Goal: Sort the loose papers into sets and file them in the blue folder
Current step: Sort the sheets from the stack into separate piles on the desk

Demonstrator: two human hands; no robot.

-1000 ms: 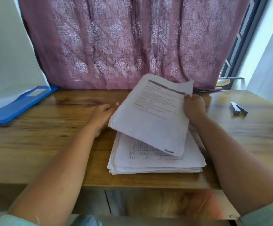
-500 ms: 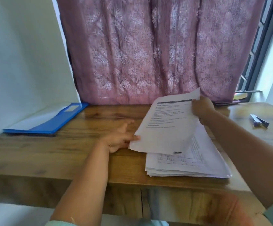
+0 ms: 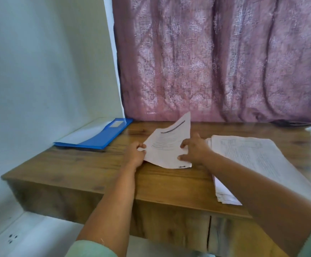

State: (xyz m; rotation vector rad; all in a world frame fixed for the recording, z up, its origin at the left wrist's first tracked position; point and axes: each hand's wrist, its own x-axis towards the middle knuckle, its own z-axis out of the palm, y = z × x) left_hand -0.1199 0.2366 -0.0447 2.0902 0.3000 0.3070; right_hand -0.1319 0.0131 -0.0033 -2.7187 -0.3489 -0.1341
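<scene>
Two bare hands hold a small set of printed sheets (image 3: 166, 149) above a wooden table (image 3: 87, 164), seen from a head-worn camera looking down. Furthest left of the sheets, at the table's back corner against a pale wall (image 3: 39, 71), lies the blue folder (image 3: 102, 137), flat, with white paper showing inside it and a pale label near its far end; it sits well apart from the sheets. The left hand (image 3: 135, 153) curls its fingers around the sheets' left edge, gripping it. The sheets bow upward between the hands, their far corner lifted toward the patterned mauve curtain (image 3: 216, 62) that hangs behind the table; a dark heading bar and lines of print show on the top page, too small to read. The right hand (image 3: 194, 151) grips the sheets' right edge, thumb and fingers spread over the top page. Just right of that hand, the main stack of loose papers (image 3: 258, 160) rests on the table, its near end overhanging the front edge slightly, the right forearm crossing above it. Pale green sleeves (image 3: 93, 248) show at the bottom of the view.
</scene>
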